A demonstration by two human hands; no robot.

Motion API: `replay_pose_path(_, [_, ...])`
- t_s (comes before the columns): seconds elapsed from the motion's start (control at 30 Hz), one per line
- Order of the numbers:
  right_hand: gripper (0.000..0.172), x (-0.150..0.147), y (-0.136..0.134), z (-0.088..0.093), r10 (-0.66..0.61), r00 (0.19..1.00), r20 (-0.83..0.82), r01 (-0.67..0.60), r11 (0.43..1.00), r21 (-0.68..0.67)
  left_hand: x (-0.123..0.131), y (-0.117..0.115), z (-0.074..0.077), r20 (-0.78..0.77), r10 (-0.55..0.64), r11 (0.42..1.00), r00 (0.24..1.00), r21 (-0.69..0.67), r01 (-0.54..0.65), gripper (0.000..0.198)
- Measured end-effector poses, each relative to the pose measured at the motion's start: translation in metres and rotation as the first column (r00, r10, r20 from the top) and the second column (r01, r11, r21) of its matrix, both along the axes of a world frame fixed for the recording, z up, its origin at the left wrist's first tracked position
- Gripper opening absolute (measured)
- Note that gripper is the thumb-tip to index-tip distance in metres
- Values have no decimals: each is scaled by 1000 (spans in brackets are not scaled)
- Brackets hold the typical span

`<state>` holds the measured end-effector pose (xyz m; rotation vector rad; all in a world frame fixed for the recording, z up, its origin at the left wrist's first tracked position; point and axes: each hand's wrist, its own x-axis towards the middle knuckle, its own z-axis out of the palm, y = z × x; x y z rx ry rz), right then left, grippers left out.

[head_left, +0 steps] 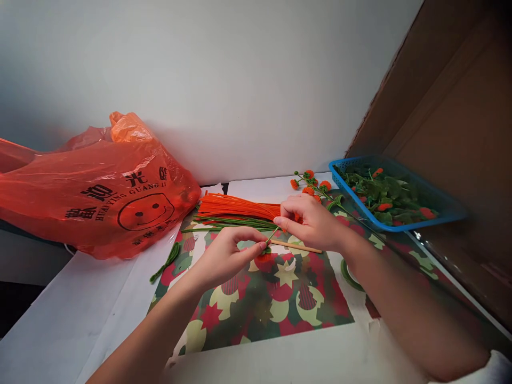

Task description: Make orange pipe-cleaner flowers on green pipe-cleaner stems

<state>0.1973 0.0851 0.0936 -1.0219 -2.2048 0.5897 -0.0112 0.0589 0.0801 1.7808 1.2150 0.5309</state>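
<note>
My left hand (230,255) pinches a small fuzzy pipe-cleaner flower (263,257) at its green base, with the orange head hanging downward. Its thin green stem slants up to my right hand (310,221), whose thumb and forefinger are closed at the stem's upper end. Just behind both hands lie a bundle of orange pipe cleaners (228,207) and several green pipe cleaners (232,223). Below my right hand a thin wooden stick (300,247) rests on the patterned sheet (276,298). A branch of orange pipe-cleaner flowers (325,186) lies beyond my right hand.
At left a red plastic bag (100,197) bulges over the table. A blue basket (388,226) of leaves and orange flowers stands at right, beside a cardboard panel (460,106). A twisted green piece (165,264) lies left; a green roll (350,276) is partly behind my right forearm.
</note>
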Motion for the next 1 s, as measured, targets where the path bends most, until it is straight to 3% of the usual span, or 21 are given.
replay_pose_path(0.3, [32, 2, 0, 1, 12, 999, -40, -15, 998, -68, -1, 1, -4, 11, 15, 999, 1000, 52, -15, 22])
replay_pose_path(0.6, [29, -2, 0, 0, 39, 997, -64, -43, 997, -58, -2, 8, -11, 92, -88, 991, 992, -92, 97, 26])
replay_pose_path(0.77, [22, 2, 2, -2, 77, 991, -106, -86, 993, -87, -3, 11, -16, 233, -216, 943, 948, -203, 264, 26])
replay_pose_path(1.0, [16, 15, 7, 5, 123, 985, -123, -145, 971, -189, 2, 8, -20, 440, -160, 909, 884, -283, 305, 23])
